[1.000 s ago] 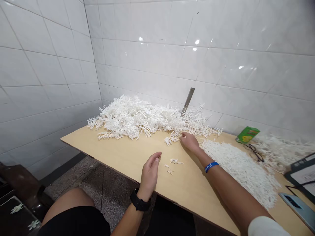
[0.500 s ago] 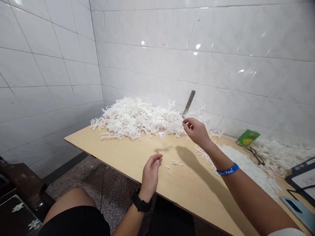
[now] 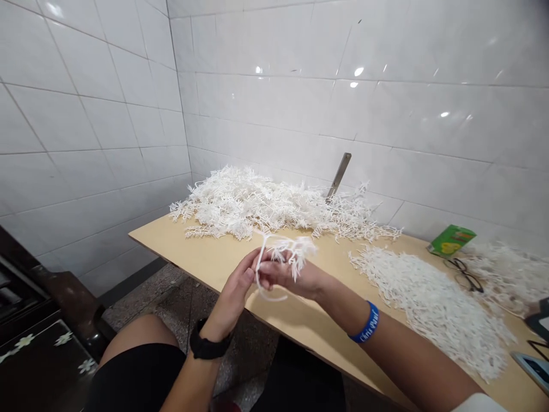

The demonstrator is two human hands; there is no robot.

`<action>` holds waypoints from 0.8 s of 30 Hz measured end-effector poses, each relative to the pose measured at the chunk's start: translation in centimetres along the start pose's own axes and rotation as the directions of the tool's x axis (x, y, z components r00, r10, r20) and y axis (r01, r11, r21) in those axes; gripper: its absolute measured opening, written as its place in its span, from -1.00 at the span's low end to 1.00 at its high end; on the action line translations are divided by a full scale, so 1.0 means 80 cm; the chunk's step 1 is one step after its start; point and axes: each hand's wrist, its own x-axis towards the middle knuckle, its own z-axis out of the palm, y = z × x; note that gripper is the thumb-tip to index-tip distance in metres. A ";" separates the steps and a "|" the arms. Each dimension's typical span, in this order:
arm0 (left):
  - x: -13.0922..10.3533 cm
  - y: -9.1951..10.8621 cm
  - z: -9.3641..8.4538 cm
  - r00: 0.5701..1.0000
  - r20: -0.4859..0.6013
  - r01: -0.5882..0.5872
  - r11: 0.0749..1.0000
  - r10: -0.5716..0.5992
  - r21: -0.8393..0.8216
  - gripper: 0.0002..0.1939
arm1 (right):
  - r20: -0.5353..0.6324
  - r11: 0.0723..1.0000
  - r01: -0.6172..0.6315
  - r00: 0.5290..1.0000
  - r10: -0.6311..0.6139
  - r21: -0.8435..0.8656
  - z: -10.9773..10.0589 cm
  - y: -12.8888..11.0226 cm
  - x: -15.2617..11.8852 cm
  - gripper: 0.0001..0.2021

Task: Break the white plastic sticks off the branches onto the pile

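Note:
A white branched plastic sprig [image 3: 295,247] with a thin bare stem is held up over the table's front edge. My left hand [image 3: 234,290] pinches its stem between thumb and fingers. Beside it, my right hand [image 3: 302,279] is closed on the same sprig, with fingers partly hidden behind the branches. The sprig's tips are blurred. Behind both hands, a large heap of similar white sprigs [image 3: 253,200] lies against the wall.
On the wooden table [image 3: 163,234], small white pieces [image 3: 433,297] are spread at the right. Beyond them are a green box [image 3: 452,241], eyeglasses [image 3: 465,274], another white pile [image 3: 510,272] and a device [image 3: 532,366]. A metal strip [image 3: 339,174] leans on the tiled wall.
My right hand has come from beside the heap down to my left hand. Both hands now hold a white sprig between them. The view has shifted slightly.

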 end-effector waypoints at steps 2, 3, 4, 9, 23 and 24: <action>-0.003 0.016 -0.012 0.999 0.041 0.002 0.997 -0.005 0.071 -0.46 | 0.036 0.987 -0.102 0.995 0.098 0.127 0.011 0.025 0.005 -0.71; -0.005 0.023 -0.016 0.998 0.055 0.024 0.993 -0.030 0.117 -0.48 | 0.049 0.981 -0.121 0.992 0.115 0.151 0.015 0.035 0.006 -0.71; -0.007 0.029 -0.018 0.997 0.055 0.042 0.986 -0.052 0.161 -0.51 | 0.050 0.979 -0.129 0.991 0.123 0.160 0.017 0.043 0.007 -0.71; -0.013 0.048 -0.019 0.999 -0.031 -0.021 0.930 0.034 0.366 -0.68 | -0.068 0.980 -0.107 0.990 0.120 0.168 0.012 0.054 -0.001 -0.70; -0.013 0.044 -0.067 0.993 0.069 0.020 0.719 -0.095 0.695 -0.65 | -0.128 0.919 -0.139 0.972 0.199 0.369 -0.021 0.069 -0.038 -0.58; -0.014 0.045 -0.070 0.991 0.075 0.025 0.694 -0.113 0.719 -0.64 | -0.147 0.923 -0.134 0.969 0.198 0.362 -0.022 0.070 -0.039 -0.59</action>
